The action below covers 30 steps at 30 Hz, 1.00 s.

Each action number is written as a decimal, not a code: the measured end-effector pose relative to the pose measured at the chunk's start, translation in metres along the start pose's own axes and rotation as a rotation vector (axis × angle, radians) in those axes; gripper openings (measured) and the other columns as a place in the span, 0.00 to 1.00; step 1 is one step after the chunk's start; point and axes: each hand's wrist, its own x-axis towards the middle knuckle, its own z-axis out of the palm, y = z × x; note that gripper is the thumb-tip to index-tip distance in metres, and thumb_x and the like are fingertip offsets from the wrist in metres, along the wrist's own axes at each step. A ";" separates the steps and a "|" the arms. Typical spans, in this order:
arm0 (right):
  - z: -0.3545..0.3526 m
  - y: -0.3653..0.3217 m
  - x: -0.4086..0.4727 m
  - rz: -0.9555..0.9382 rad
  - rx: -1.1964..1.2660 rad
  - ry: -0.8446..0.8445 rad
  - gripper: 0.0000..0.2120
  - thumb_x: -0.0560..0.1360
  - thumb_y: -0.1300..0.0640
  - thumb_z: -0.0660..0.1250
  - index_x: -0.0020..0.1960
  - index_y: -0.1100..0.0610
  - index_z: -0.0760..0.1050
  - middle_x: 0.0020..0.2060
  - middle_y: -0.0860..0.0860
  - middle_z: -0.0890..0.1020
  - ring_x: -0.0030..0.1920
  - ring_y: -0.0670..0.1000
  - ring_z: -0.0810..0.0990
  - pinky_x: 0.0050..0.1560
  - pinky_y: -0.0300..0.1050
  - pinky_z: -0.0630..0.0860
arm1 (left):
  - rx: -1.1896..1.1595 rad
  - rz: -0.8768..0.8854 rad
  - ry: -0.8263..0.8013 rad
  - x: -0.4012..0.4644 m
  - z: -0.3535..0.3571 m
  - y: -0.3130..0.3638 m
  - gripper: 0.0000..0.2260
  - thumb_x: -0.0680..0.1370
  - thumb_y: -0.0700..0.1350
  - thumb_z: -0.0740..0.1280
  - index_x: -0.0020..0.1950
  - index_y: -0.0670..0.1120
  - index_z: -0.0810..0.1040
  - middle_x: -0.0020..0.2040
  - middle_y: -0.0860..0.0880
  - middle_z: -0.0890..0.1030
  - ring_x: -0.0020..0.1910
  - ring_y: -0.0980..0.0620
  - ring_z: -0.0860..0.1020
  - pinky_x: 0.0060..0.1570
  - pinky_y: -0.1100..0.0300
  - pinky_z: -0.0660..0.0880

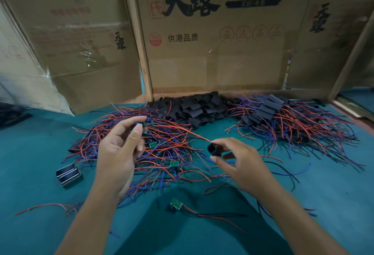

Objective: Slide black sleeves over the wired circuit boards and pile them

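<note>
My left hand [119, 151] pinches a small green circuit board [145, 124] between thumb and forefinger, above a heap of bare wired boards [162, 147]. A red wire [188, 132] runs from that board to the right. My right hand [236, 161] holds a short black sleeve [214, 149] with its open mouth facing the wire's tip. A heap of loose black sleeves [198, 109] lies at the back centre. Sleeved boards with red and blue wires [283, 119] are piled at the back right.
A lone green board [176, 203] with wires lies near me on the teal table [40, 153]. A small metal-edged black block [68, 174] sits at the left. Cardboard boxes [212, 42] wall off the back. Stray wires lie scattered at the right.
</note>
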 end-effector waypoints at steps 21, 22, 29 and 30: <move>-0.006 -0.016 -0.001 -0.077 0.035 0.053 0.15 0.75 0.52 0.70 0.62 0.49 0.75 0.51 0.39 0.79 0.51 0.38 0.77 0.53 0.28 0.69 | 0.098 0.001 -0.026 -0.005 0.002 -0.001 0.10 0.77 0.48 0.66 0.55 0.50 0.83 0.31 0.50 0.70 0.31 0.52 0.66 0.31 0.63 0.64; -0.006 -0.017 -0.001 -0.082 0.025 0.057 0.15 0.75 0.52 0.70 0.61 0.49 0.75 0.51 0.40 0.79 0.51 0.38 0.77 0.53 0.28 0.69 | 0.104 0.001 -0.032 -0.005 0.003 -0.001 0.10 0.77 0.48 0.66 0.55 0.51 0.83 0.32 0.49 0.70 0.32 0.52 0.66 0.31 0.63 0.65; -0.008 -0.020 -0.001 -0.074 -0.056 0.041 0.14 0.76 0.52 0.69 0.60 0.50 0.76 0.52 0.42 0.80 0.54 0.44 0.77 0.57 0.43 0.73 | 0.167 0.012 -0.104 -0.013 0.012 -0.004 0.10 0.76 0.49 0.67 0.55 0.52 0.83 0.30 0.51 0.70 0.30 0.53 0.66 0.29 0.65 0.64; -0.008 -0.021 -0.001 -0.069 -0.065 0.041 0.14 0.76 0.51 0.69 0.61 0.50 0.76 0.53 0.42 0.79 0.54 0.45 0.77 0.57 0.46 0.73 | 0.168 0.013 -0.105 -0.013 0.013 -0.004 0.10 0.76 0.49 0.67 0.55 0.52 0.83 0.30 0.51 0.71 0.30 0.53 0.66 0.29 0.65 0.64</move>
